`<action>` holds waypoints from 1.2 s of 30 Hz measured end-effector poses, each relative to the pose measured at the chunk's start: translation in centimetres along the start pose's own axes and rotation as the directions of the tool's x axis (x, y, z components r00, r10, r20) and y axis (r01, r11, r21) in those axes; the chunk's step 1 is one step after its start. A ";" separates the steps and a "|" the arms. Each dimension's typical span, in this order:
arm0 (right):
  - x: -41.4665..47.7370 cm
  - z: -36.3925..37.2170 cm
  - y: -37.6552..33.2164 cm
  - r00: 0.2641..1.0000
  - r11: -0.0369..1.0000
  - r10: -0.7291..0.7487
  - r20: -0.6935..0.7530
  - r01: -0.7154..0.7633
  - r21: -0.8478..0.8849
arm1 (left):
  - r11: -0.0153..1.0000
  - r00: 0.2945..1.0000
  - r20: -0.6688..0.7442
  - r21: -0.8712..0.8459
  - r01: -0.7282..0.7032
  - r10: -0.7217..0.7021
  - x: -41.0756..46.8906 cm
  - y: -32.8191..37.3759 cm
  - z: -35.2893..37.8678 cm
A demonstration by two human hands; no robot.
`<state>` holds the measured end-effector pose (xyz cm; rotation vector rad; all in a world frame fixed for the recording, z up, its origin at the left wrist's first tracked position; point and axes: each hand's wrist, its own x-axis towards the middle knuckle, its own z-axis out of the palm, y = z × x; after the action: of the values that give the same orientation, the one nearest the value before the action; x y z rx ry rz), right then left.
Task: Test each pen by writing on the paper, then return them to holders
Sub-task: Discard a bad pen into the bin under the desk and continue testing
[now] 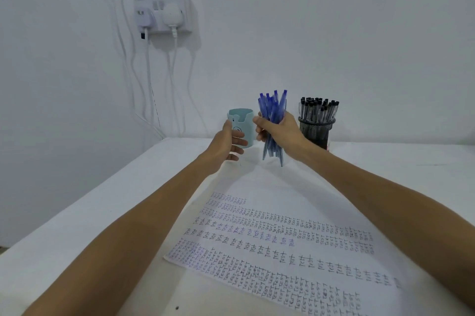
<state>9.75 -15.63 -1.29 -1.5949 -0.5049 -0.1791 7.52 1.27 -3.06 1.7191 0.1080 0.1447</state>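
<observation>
With the left hand curled round the cup, the right hand, fisted on the pens, should lift them toward nine o'clock.

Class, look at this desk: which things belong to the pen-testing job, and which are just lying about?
Part of the job:
- blue pens, bunched in the right hand
- teal cup, held by the left hand
- black pens in the mesh holder
- paper, covered in writing

Just lying about:
- wall socket with plugs
- cables
</observation>
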 end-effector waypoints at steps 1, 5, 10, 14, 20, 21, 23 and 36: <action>-0.1 0.2 0.5 1.000 1.000 -0.002 -0.022 0.003 0.030 | 1.000 1.000 0.001 0.017 -0.008 0.008 0.0 -0.1 0.2; 0.1 0.3 0.7 0.995 0.994 -0.010 -0.095 0.020 0.103 | 0.997 1.000 0.015 0.077 -0.021 0.020 0.0 -0.7 1.1; -0.8 0.0 2.5 0.995 0.992 0.057 -0.081 -0.047 0.115 | 0.994 1.000 0.024 0.110 -0.020 0.018 0.5 -1.2 1.7; -0.5 -0.3 3.0 0.993 0.986 0.101 -0.065 -0.091 0.138 | 0.960 0.986 -0.073 0.249 -0.127 0.149 0.9 -1.5 1.5; 3.9 0.2 0.6 0.962 0.983 0.069 -0.265 -0.020 0.183 | 0.875 0.930 -0.237 0.461 -0.146 0.280 3.3 -1.0 0.1; 5.0 0.4 -0.1 0.955 0.980 0.049 -0.294 0.011 0.200 | 0.873 0.941 -0.226 0.473 -0.122 0.253 4.0 -0.9 0.1; 7.1 1.1 -1.8 0.944 0.968 0.006 -0.330 0.078 0.240 | 0.879 0.954 -0.203 0.466 -0.104 0.221 5.2 -0.6 0.2; 13.7 5.6 0.1 0.931 0.999 0.028 -0.363 -0.011 0.048 | 0.927 0.941 -0.198 0.315 -0.204 0.275 7.9 -1.4 0.7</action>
<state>20.93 -7.32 3.65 -1.4774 -0.2024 -0.4364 15.45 2.04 -4.24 2.0006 0.0983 0.5444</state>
